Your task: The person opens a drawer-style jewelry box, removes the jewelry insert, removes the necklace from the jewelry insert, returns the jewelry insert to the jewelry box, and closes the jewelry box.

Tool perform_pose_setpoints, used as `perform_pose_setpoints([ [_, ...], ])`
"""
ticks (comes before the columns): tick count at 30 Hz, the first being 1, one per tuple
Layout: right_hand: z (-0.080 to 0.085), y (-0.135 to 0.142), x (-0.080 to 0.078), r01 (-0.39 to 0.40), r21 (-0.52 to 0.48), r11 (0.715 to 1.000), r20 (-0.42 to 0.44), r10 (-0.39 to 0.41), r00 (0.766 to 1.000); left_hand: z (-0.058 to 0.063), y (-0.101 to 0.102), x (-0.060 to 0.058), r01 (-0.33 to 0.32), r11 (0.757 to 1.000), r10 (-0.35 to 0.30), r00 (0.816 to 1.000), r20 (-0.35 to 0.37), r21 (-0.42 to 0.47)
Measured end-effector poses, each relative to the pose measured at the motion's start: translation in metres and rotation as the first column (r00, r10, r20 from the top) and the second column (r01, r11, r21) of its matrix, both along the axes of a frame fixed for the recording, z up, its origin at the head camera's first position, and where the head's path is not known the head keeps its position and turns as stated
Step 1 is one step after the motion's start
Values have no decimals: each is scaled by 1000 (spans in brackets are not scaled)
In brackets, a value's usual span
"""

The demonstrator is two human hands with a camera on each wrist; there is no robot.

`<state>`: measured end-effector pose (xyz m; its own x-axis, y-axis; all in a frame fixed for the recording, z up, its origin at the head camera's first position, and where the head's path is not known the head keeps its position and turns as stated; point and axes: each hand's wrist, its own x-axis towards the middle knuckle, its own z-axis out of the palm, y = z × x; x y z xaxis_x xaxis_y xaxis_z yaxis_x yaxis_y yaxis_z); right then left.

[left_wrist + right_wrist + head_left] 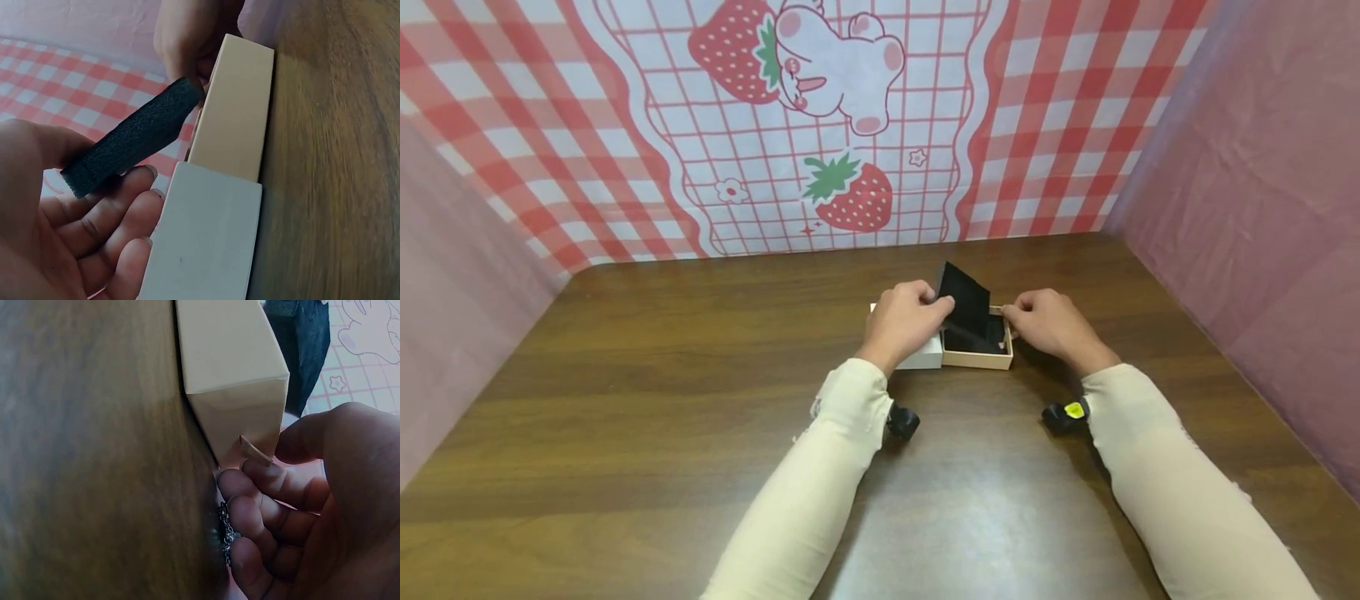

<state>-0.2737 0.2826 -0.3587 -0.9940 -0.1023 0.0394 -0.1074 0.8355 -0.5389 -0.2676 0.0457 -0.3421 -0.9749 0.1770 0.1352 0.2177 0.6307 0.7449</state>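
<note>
My left hand point(904, 317) pinches a black foam pad point(966, 302) between thumb and fingers. It is tilted up above the small tan drawer box point(977, 361), whose inside is black. At the box's right end, my right hand point(1051, 321) pinches the wall between thumb and index finger, beside a small tan tab point(255, 450). A silver chain point(227, 540) hangs or lies by the curled fingers of that hand; whether they grip it is unclear. The white sleeve point(203, 234) of the box adjoins the tan part on the left, partly behind my left hand.
The box stands on a brown wood-grain table point(662, 400). Behind it rises a red-and-white checked cloth point(1060, 125) with strawberries and a cartoon animal. Pink cloth point(1262, 208) borders the right side, and pale cloth the left.
</note>
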Motion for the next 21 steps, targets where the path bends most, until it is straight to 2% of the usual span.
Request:
perform_pose_setpoints([
  [5, -2, 1, -1, 10, 1, 1000, -7, -10, 1000, 0, 4, 0, 6, 996, -11, 998, -58, -89],
  [11, -1, 2, -1, 13, 13, 1000, -16, -13, 1000, 3, 7, 0, -2, 980, -24, 992, -126, -200],
  [21, -2, 2, -3, -1, 18, 1000, -34, 1, 999, -4, 13, -2, -25, 962, -29, 981, -191, -272],
])
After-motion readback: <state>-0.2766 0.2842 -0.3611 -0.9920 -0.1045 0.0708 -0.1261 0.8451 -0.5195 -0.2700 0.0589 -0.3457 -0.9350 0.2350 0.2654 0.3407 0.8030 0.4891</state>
